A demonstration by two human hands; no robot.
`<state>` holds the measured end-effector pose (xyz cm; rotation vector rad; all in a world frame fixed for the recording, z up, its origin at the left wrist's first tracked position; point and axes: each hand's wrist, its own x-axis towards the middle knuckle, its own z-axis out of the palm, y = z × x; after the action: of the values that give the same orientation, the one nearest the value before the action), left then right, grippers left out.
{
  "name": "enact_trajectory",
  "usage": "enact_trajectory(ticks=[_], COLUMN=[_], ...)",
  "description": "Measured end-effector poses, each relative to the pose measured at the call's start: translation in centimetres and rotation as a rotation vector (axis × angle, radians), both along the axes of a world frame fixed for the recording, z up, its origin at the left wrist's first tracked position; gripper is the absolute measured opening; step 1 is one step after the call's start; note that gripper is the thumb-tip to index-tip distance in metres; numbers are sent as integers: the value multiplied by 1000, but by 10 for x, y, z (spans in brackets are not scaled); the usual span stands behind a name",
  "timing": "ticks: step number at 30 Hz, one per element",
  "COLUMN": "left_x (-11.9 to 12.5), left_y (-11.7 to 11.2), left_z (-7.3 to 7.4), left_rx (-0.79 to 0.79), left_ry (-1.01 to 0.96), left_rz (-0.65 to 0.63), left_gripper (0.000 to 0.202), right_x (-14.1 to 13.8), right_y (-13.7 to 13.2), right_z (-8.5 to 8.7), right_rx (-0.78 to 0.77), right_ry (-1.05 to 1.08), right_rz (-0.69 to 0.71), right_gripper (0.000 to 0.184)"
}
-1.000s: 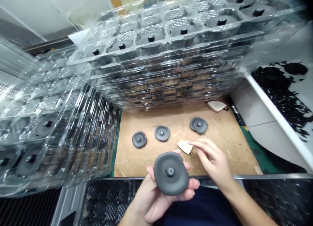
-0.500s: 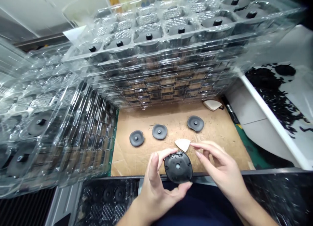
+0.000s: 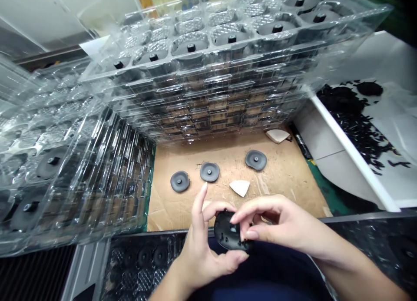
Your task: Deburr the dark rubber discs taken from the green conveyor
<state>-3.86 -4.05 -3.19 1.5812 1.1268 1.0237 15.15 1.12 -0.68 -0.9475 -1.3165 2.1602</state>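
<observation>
My left hand [image 3: 203,244] grips a dark grey rounded disc [image 3: 228,236] near the front edge of the brown board [image 3: 293,183], its index finger raised. My right hand [image 3: 273,225] has come over the disc, with thumb and fingertips pinching at its upper right edge. The disc is tilted and partly hidden by my fingers. Three more grey discs [image 3: 180,181] [image 3: 209,171] [image 3: 256,159] lie flat on the board beyond my hands. A small pale wedge-shaped piece [image 3: 240,187] lies between them and my hands.
A tall stack of clear plastic trays [image 3: 221,75] holding discs stands behind the board, another stack [image 3: 65,162] at the left. A white bin [image 3: 368,131] with black scraps is at the right. A second pale wedge [image 3: 278,135] lies at the back right. Black trays [image 3: 143,262] sit below the board.
The disc was turned over in my left hand and lowered toward me. My right hand left the pale wedge and closed onto the disc's edge.
</observation>
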Motion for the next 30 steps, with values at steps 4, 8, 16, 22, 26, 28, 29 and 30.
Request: enact_trajectory(ticks=[4,8,16,22,26,28,29,30], left_x=[-1,-1,2,-1,-20,-42,-56,-72], left_y=[0,1,3,8,-5,-16,-21,-26], left_z=[2,5,3,11,31,52,65,80], left_rx=[-153,-215,-153,-306,-433,-391,-366,-335], left_ry=[-71,-76,-88,28,142,250,327,403], left_rz=[-90,-125,-116,-168,-84,65,156,249], left_gripper=[96,99,100,54,52,52,52,51], right_x=[-1,0,9,13,33,47,54,59], right_y=[0,-3,-12,-15,-12,-3,2,8], right_z=[3,3,-6,-14,-41,-65,-78,-91], right_rx=[-98,-80,-115,-6,212,390,450,479], right_ry=[80,80,39,-65,-287,-375,-404,-432], right_rz=[4,22,-87,-128,-233,-257,-233,-200], right_gripper=[17,7,10,17,21,19,19,20])
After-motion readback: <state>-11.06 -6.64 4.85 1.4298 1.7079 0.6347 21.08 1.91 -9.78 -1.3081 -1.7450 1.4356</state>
